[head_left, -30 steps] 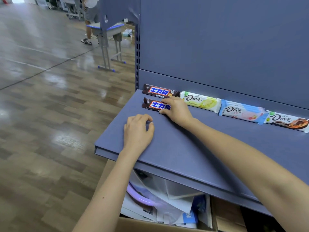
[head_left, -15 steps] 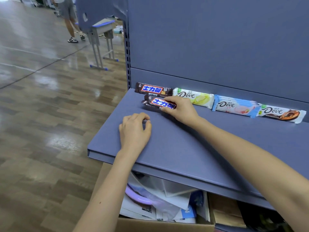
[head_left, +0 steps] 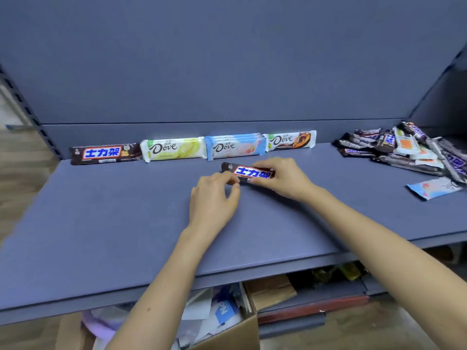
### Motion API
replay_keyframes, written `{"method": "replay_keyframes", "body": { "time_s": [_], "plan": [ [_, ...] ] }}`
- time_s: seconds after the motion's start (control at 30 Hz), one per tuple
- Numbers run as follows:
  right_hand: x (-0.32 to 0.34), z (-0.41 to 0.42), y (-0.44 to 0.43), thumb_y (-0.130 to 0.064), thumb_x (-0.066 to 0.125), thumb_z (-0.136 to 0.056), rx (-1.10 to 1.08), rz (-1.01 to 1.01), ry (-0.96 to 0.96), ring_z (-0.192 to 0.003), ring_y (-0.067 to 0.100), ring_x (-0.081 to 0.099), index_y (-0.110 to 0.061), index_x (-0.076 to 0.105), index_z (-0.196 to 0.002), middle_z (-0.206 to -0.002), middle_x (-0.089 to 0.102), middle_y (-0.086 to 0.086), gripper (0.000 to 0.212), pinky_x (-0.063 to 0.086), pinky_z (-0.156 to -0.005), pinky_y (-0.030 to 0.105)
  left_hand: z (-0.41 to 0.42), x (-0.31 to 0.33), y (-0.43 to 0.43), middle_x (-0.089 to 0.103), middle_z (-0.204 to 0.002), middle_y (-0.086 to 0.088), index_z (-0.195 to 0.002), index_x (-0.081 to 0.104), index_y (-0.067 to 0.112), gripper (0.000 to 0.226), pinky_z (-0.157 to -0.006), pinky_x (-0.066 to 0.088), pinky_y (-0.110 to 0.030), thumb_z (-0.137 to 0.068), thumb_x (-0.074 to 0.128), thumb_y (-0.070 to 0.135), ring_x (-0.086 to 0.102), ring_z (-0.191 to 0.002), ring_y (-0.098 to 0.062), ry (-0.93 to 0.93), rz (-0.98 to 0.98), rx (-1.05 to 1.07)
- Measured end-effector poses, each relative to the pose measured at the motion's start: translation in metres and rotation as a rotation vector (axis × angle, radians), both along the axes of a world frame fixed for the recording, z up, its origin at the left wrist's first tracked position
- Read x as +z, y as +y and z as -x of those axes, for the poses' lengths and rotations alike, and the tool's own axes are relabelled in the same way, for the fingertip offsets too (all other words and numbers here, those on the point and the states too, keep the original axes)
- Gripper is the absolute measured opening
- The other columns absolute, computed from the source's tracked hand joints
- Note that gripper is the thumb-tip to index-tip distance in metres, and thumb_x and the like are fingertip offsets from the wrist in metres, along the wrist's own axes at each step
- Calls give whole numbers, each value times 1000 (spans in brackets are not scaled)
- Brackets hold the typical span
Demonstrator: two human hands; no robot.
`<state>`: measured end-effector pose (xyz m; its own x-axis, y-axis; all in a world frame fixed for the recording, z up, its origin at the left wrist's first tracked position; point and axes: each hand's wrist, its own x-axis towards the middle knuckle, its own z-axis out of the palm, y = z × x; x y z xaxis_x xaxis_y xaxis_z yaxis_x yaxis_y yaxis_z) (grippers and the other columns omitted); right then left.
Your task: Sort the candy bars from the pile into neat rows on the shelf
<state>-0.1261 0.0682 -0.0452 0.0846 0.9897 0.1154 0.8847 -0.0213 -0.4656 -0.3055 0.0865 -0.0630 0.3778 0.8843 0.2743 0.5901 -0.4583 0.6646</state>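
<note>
The right hand (head_left: 280,175) gripped a brown candy bar (head_left: 252,172) by its right half, fingers curled over the top edge and thumb beneath, so that the blue-lettered red-and-white label faced up. The left hand (head_left: 213,198) met the same bar from the near side, its curled forefinger and thumb pinching the lower left part of the wrapper, while the bar's dark left end poked out beyond both hands. The bar sat low over the middle of the blue-grey shelf (head_left: 113,223), just in front of the row along the back; whether it touched the shelf could not be told. That row lay against the foot of the back panel (head_left: 227,59), end to end. It started at the left with a matching brown bar (head_left: 104,153), followed by a white-and-green Dove bar (head_left: 173,149). Next was a small stack of pale blue Dove bars (head_left: 236,146), and last a white Dove bar with brown and orange print (head_left: 290,140). Well apart, at the far right of the shelf, the unsorted pile (head_left: 404,150) lay jumbled, dark wrappers mixed with pale ones. One loose pale blue bar (head_left: 434,188) lay flat just in front of it, near the shelf's right side. Both forearms reached in over the shelf's front lip. Under the shelf stood an open cardboard box (head_left: 235,332) holding papers and plastic.
</note>
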Motion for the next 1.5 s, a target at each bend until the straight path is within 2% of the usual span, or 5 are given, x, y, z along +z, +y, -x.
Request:
{"method": "replay_keyframes", "body": {
  "time_s": [0.6, 0.83, 1.03, 1.2, 1.5],
  "plan": [
    [-11, -128, -48, -37, 62, -85, 200, 57, 25, -90, 10, 53, -20, 64, -115, -103, 65, 0, 35, 39, -81, 20, -151, -2, -37, 67, -102, 2, -96, 64, 24, 17, -84, 43, -35, -86, 50, 23, 56, -99, -25, 66, 26, 23],
    [-14, -215, -37, -24, 53, -90, -110, -154, -278, -135, 25, 32, -12, 50, -131, -140, 45, 6, 42, 27, -109, 37, -222, 11, -21, 51, -135, -4, -129, 48, 15, 38, -98, 34, -31, -91, 44, 16, 46, -122, -24, 86, 92, -20],
    [-8, -255, -21, -33, 37, -97, -54, 30, -586, -145, 20, 6, -26, 28, -144, -154, 21, -4, 48, 7, -115, 46, -284, 4, -3, 28, -151, -7, -144, 22, 11, 57, -111, 26, -40, -94, 42, 31, 26, -139, -23, 321, 202, -144],
    [-16, -271, -10, -40, 27, -99, -40, 124, -613, -143, 22, 12, -33, 15, -146, -157, 9, -7, 49, 15, -114, 45, -307, -4, -3, 16, -155, -2, -146, 12, 15, 55, -114, 8, -44, -98, 30, 32, 6, -145, -18, 542, 182, -197],
    [-16, -296, -16, -35, 26, -101, -88, 135, -689, -140, 26, 16, -31, 16, -146, -154, 19, -6, 46, 26, -107, 42, -339, -9, -8, 11, -157, 4, -147, 11, 22, 52, -113, 5, -47, -98, 25, 33, 3, -145, -19, 568, 119, -265]
  ]
}}
